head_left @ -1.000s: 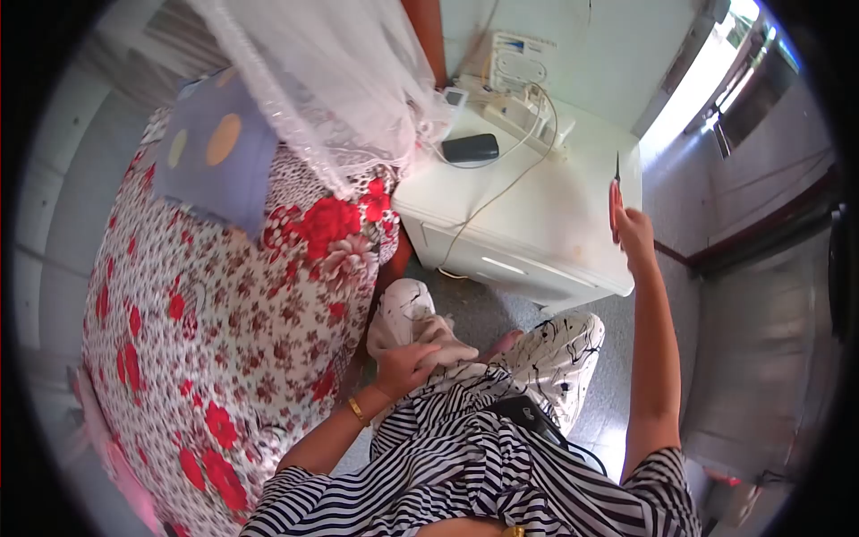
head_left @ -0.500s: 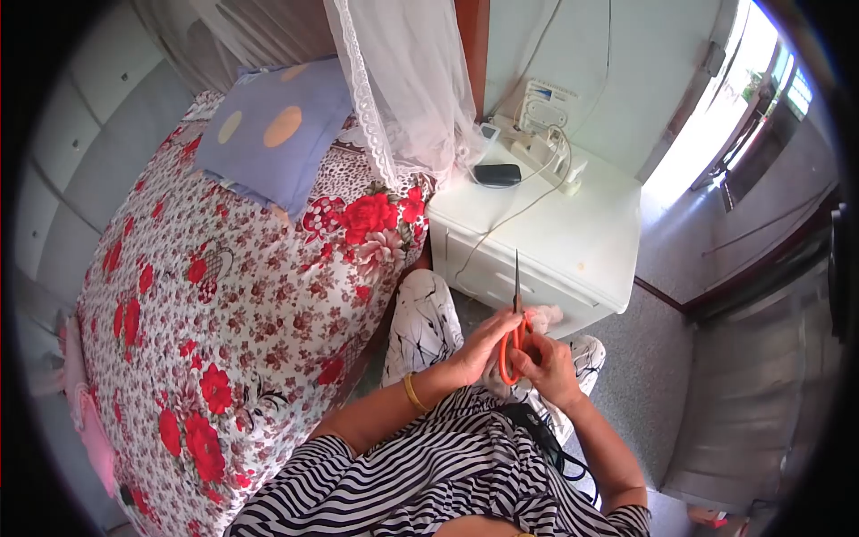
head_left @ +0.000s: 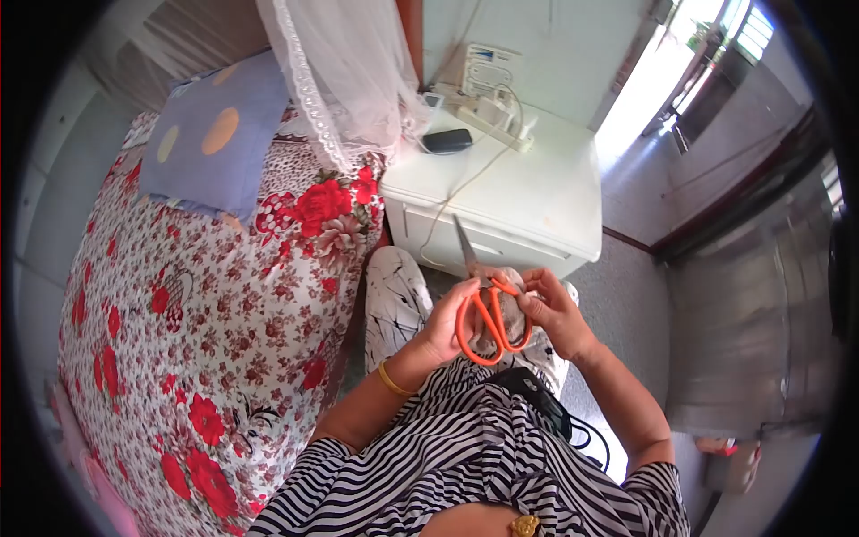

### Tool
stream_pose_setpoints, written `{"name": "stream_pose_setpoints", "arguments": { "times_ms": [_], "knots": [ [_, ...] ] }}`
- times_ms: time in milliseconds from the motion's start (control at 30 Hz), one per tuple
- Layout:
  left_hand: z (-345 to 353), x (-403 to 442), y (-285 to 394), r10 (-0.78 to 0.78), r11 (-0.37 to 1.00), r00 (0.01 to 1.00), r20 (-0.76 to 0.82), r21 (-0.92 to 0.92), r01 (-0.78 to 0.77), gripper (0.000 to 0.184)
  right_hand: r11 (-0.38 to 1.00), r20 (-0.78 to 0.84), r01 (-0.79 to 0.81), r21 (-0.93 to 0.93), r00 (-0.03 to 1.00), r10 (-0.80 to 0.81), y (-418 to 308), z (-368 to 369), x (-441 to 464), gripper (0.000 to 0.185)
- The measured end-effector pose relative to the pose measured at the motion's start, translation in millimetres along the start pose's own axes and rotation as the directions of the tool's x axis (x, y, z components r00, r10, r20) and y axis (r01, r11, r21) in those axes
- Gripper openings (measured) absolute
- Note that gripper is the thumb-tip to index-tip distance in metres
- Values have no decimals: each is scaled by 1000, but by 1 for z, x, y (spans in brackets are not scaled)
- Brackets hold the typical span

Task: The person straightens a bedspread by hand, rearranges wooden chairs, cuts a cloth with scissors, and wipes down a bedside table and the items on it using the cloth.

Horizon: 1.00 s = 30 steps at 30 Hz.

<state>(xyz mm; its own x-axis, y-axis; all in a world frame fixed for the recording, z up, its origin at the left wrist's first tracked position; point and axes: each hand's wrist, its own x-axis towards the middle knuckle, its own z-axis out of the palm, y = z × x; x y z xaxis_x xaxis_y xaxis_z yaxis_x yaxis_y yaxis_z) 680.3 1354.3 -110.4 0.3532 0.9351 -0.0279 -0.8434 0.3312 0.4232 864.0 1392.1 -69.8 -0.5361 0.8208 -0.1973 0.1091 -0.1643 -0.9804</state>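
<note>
A pair of scissors [head_left: 490, 324] with orange looped handles is held above my lap, its dark blades [head_left: 464, 243] pointing up and to the left. My left hand [head_left: 445, 324] grips it near the pivot, with a gold bangle on that wrist. On the other side, my right hand [head_left: 551, 313] has thumb and fingers closed at the edge of the right handle loop. Behind the handles lies a beige rounded thing [head_left: 512, 315], partly covered, whose kind I cannot make out. My patterned trousers [head_left: 394, 300] show below the hands.
A white bedside cabinet [head_left: 501, 197] stands ahead, bearing a dark case [head_left: 447, 141], a power strip [head_left: 488, 123] and cables. At left is a bed with a floral sheet [head_left: 242, 331], a blue pillow [head_left: 219, 134] and white netting [head_left: 344, 72]. A black bag [head_left: 534, 398] rests at my waist.
The scissors have turned from nearly edge-on to show both handle loops, with the blades tilting left. My right hand has shifted to the outer side of the handles. The camera view has moved.
</note>
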Motion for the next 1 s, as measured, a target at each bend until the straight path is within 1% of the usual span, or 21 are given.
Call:
{"name": "stream_pose_setpoints", "arguments": {
  "times_ms": [67,100,167,200,233,300,333,367,433,467,500,567,600,633,667,700,767,833,867,900,1000],
  "knots": [
    [-3,-2,1,-9,996,995,100,-84,17,35,922,64,-95,375,995,76,8,-3,0,40],
    [-1,-3,1,20,997,998,53,-81,-15,36,921,45,-89,378,996,78,4,-3,-1,40],
    [-2,-4,1,37,989,993,116,-146,-20,37,892,58,-46,450,998,22,-3,3,-3,39],
    [-4,-3,-1,24,989,992,123,-150,-6,37,955,-17,-30,294,999,37,3,5,0,36],
    [-6,-1,-3,21,988,988,153,-154,3,37,955,-30,-27,295,999,38,4,3,3,36],
    [-9,-2,-3,11,987,983,182,-162,19,36,793,140,-176,583,983,115,2,0,7,28],
    [-11,-2,-1,27,983,977,213,-182,12,36,731,68,-151,666,987,142,14,-3,13,18],
    [-13,-2,1,48,979,970,239,-203,2,36,730,68,-154,666,987,146,15,-6,16,18],
    [-14,-4,8,39,979,967,251,-204,14,37,693,-87,-139,707,956,281,13,-12,28,11],
    [-13,-6,12,59,992,975,214,-125,-32,37,731,-181,-58,680,953,244,8,-19,37,11],
    [-12,-9,16,81,996,981,175,-44,-74,37,820,-273,11,573,945,178,-3,-29,41,11],
    [-25,-12,19,162,987,984,70,1,-163,36,877,-443,164,451,894,61,-39,-47,45,15],
    [-36,-14,25,163,985,986,32,-59,-161,35,903,-476,257,344,877,-68,-43,-66,52,14],
    [-46,-17,30,163,980,987,-6,-119,-162,35,897,-424,394,200,860,-283,-39,-88,62,11],
    [-54,-16,36,196,973,980,-35,-115,-198,32,881,-414,469,63,816,-404,-39,-103,73,8],
    [-64,-13,40,212,970,976,-49,-110,-216,32,891,-401,454,16,819,-410,-34,-119,85,6],
    [-80,-8,49,274,955,957,92,-142,-260,28,898,-407,261,-354,821,-399,-16,-147,115,10],
    [-80,-6,62,321,945,944,74,-96,-314,27,848,-338,-9,-530,919,-202,4,-153,148,20],
    [-75,-8,69,267,963,963,17,12,-268,26,641,-295,-86,-762,928,-227,29,-153,162,38],
    [-69,-13,78,214,972,975,-54,115,-207,26,460,-410,-277,-844,886,-218,48,-134,171,53],
    [-55,-27,101,155,949,968,-198,303,-89,24,402,-405,-270,-875,864,-299,69,-122,197,61]
  ]
}}
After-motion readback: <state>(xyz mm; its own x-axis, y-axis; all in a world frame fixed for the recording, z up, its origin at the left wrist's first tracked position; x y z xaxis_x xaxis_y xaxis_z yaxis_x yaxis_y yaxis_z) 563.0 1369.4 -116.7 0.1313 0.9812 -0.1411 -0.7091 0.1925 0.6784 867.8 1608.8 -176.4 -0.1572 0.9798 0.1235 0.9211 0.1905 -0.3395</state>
